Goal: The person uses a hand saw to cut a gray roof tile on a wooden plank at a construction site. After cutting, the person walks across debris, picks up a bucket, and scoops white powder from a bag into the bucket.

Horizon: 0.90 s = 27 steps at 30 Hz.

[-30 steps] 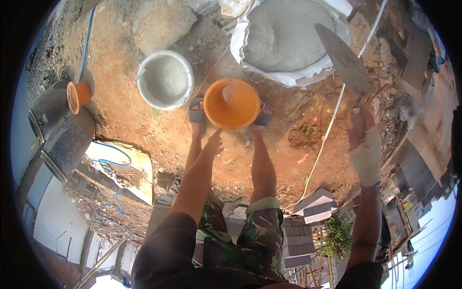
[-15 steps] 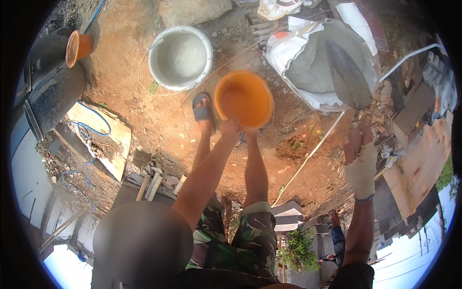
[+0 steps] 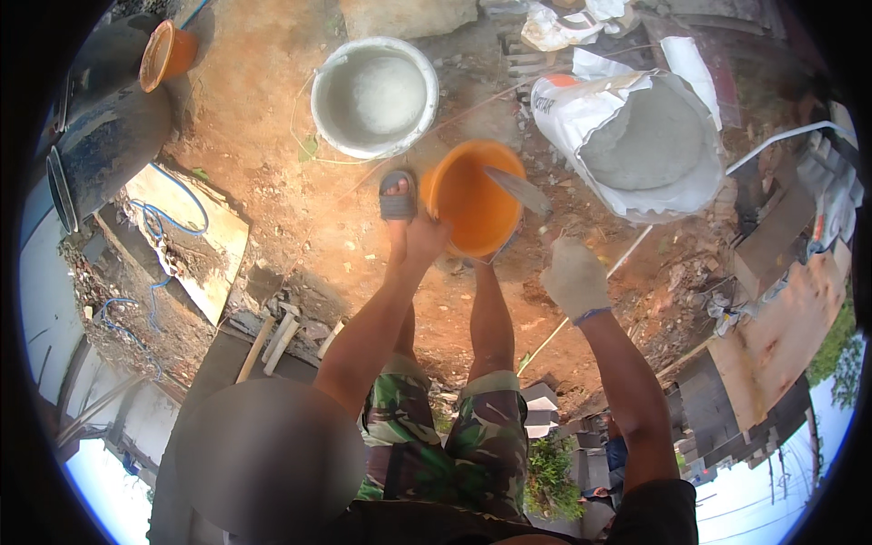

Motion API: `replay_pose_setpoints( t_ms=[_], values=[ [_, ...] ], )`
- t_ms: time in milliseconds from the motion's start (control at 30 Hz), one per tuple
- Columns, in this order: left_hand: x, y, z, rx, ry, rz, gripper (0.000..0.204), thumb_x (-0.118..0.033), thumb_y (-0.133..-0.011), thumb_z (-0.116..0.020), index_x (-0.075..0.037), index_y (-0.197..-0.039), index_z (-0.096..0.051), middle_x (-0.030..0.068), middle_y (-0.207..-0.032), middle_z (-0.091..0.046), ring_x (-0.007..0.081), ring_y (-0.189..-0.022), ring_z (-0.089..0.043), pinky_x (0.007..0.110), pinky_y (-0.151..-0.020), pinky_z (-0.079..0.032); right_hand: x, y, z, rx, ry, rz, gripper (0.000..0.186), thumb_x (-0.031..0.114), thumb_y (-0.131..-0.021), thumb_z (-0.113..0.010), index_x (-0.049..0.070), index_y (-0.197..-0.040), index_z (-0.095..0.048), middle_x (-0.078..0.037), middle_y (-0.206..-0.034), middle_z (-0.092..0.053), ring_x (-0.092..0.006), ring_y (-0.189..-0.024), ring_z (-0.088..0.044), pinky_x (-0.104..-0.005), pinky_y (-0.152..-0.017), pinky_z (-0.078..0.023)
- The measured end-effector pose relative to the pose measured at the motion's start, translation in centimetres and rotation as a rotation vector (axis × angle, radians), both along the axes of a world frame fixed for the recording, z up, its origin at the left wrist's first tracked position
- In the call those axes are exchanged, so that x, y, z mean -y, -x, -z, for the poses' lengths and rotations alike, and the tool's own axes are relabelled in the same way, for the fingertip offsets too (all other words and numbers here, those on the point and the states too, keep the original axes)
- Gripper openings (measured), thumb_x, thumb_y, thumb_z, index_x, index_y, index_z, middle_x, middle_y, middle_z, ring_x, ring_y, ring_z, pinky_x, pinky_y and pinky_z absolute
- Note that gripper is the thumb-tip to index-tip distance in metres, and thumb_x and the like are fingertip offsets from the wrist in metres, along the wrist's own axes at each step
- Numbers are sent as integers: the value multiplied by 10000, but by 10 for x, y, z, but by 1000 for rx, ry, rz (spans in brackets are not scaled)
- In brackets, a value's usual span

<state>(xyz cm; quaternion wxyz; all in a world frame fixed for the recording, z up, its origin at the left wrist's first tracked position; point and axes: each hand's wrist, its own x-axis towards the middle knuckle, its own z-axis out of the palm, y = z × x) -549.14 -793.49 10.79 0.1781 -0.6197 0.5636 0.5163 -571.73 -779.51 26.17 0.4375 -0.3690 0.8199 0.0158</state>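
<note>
An orange bucket point(image 3: 465, 211) stands tilted in front of my feet. My bare left hand point(image 3: 425, 238) is closed on its left rim. In my gloved right hand point(image 3: 576, 276) is a trowel point(image 3: 520, 192), gripped by its handle. The trowel's pointed blade reaches over the bucket's right rim, tip inside. Whether powder lies on the blade or in the bucket, I cannot tell. To the right lies a torn white paper sack point(image 3: 581, 113), its open mouth showing grey cement powder point(image 3: 649, 141).
A whitish bucket point(image 3: 327, 113) with pale grey residue sits beyond my sandalled foot. Dark drums point(image 3: 109, 150) and a small orange bucket point(image 3: 168, 56) stand far left. Boards point(image 3: 204, 254), a blue hose point(image 3: 182, 222) and rubble lie around. Another person point(image 3: 618, 454) shows at the lower right.
My right hand has swung the trowel left, from the cement sack to over the orange bucket. My left hand still grips the bucket's rim.
</note>
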Motion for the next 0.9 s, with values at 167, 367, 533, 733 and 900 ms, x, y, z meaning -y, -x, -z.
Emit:
replay_pose_setpoints(
  t_ms=[167, 367, 533, 733, 900],
  values=[
    [7, 13, -14, -119, 46, 41, 424, -326, -902, -653, -45, -1218, -678, 195, -951, -754, 329, -910, -742, 417, -807, -561, 9, -16, 57, -51, -43, -62, 210, 140, -826, -689, 12, -992, -698, -208, -946, -707, -389, -932, -701, -465, -835, -572],
    [14, 23, -31, -127, -9, 74, 403, -273, -873, -685, -48, -1206, -687, 168, -857, -743, 270, -777, -737, 375, -732, -562, 17, -29, 81, -3, -65, 95, 195, 156, -902, -593, 8, -981, -693, -208, -946, -714, -374, -905, -708, -458, -788, -574],
    [17, 26, -35, -190, -27, 77, 398, -248, -861, -687, -28, -1192, -683, 169, -855, -742, 278, -772, -735, 375, -725, -563, 25, -27, 69, 596, -369, 572, 190, 177, -953, -593, 9, -999, -670, -159, -836, -696, -251, -774, -680, -390, -701, -540],
    [19, 4, 15, -169, -40, 94, 487, -259, -867, -687, -12, -1281, -614, 214, -1000, -738, 331, -931, -731, 404, -815, -553, 17, -19, 33, 670, -323, 753, 206, 99, -932, -629, -6, -1107, -648, -149, -854, -666, -181, -723, -628, -344, -653, -495],
    [31, -4, 71, -235, -140, -90, 521, -291, -886, -680, 15, -1295, -581, 240, -1121, -714, 370, -1056, -698, 423, -890, -529, -12, -20, 10, 487, -137, 598, 327, 141, -912, -684, -16, -1192, -623, -107, -874, -645, -208, -728, -616, -366, -645, -482]
  ],
)
